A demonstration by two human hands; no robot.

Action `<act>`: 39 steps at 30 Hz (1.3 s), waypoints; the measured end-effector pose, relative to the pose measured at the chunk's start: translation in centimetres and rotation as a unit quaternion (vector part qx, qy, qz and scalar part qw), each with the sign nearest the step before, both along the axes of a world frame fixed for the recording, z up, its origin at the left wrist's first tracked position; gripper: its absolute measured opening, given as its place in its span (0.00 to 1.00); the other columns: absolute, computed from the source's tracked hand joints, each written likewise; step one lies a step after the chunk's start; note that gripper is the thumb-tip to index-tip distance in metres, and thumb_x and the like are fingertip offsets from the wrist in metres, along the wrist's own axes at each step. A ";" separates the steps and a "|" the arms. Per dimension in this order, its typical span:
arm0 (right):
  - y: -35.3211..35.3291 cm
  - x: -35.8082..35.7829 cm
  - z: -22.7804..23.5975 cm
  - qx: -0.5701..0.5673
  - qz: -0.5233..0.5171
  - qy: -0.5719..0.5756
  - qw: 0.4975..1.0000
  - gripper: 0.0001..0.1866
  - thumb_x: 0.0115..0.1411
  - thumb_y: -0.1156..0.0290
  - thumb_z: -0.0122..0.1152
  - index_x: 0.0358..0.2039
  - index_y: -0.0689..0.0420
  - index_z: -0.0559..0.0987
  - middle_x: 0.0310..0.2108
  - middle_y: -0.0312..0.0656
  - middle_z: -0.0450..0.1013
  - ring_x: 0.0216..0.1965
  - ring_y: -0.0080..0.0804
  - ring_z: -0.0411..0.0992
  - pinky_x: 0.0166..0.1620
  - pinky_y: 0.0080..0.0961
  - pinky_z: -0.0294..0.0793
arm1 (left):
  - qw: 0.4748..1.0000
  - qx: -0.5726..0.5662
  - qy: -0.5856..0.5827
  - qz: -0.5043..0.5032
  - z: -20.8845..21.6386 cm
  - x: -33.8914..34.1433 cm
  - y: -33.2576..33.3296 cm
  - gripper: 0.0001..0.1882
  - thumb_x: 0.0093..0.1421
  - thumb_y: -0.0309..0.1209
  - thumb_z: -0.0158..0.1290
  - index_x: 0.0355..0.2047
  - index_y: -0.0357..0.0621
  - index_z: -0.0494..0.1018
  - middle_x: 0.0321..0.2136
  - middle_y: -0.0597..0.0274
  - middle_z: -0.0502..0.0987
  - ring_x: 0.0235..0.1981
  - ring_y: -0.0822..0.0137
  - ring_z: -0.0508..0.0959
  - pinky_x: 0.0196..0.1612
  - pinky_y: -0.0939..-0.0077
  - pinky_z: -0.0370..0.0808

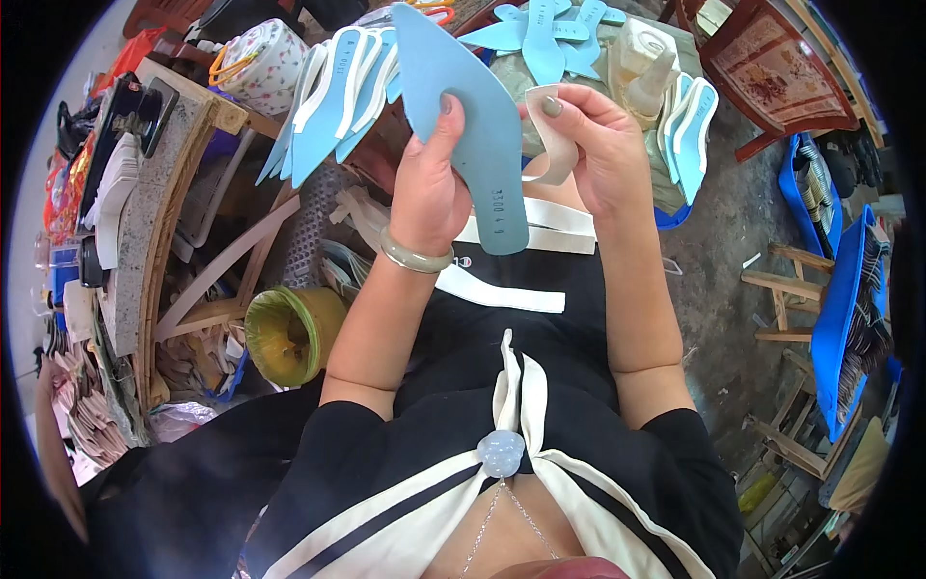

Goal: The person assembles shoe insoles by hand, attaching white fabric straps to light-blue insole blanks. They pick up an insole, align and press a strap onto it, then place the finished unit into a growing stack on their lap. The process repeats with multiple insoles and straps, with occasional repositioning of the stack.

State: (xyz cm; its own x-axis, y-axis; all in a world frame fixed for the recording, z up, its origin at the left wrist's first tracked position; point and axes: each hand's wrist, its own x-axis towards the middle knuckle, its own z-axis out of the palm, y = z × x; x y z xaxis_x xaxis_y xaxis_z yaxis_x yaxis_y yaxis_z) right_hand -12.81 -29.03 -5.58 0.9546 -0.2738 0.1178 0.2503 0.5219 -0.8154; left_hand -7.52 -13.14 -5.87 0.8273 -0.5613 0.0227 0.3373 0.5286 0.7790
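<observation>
Observation, seated person, viewed from above the hands.

Left hand (427, 188): closed around a pale blue pointed shoe insole (461, 116), thumb pressed flat on its upper face, fingers hidden behind. The insole is held up in front of the chest, pointed toe angled up and to the left, rounded heel end hanging down toward the lap. A pale green bangle (415, 256) sits on this wrist.

Right hand (598, 145): pinching a curved white strap piece (555, 135) between thumb and fingers. The strap lies just beside the right edge of the insole; whether it touches the insole cannot be told.

Lap: several flat white strips (511, 289) lie across the black garment, below both hands.

Surroundings: a fan of further blue insoles (333, 101) stands propped at upper left, just behind the held one. More blue pieces (545, 34) lie on a cloth-covered surface at the top. A pair of blue insoles (690, 125) leans at the right of it. A white glue bottle (644, 58) stands near them. A green-lined bin (289, 333) sits on the floor at left, below a cluttered wooden bench (154, 193). A flowered container (260, 63) rests at upper left.
</observation>
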 end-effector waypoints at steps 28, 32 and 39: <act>1.2 -1.8 2.2 -0.353 -0.098 -0.078 0.927 0.05 0.52 0.73 0.67 0.28 0.61 0.81 0.27 0.34 0.74 0.34 0.22 0.71 0.37 0.19 0.70 | 0.977 0.078 -0.195 0.040 1.2 -1.8 1.5 0.15 0.65 0.36 0.51 0.46 0.39 0.72 0.39 0.65 0.77 0.38 0.75 0.76 0.41 0.79 0.73; 0.0 -1.1 2.9 -0.548 -0.116 -0.141 0.816 0.05 0.51 0.76 0.66 0.28 0.63 0.81 0.26 0.35 0.72 0.33 0.23 0.68 0.35 0.19 0.67 | 0.942 0.198 -0.273 -0.003 2.0 -0.9 2.4 0.17 0.64 0.36 0.52 0.48 0.37 0.71 0.39 0.65 0.77 0.37 0.77 0.74 0.40 0.80 0.72; 2.2 1.3 2.4 -0.338 -0.096 -0.162 0.922 0.06 0.53 0.74 0.64 0.29 0.63 0.82 0.26 0.34 0.72 0.31 0.21 0.69 0.34 0.17 0.67 | 0.936 0.024 -0.349 0.029 -0.9 1.7 0.5 0.35 0.65 0.53 0.44 0.59 0.34 0.60 0.57 0.52 0.65 0.57 0.63 0.66 0.58 0.68 0.64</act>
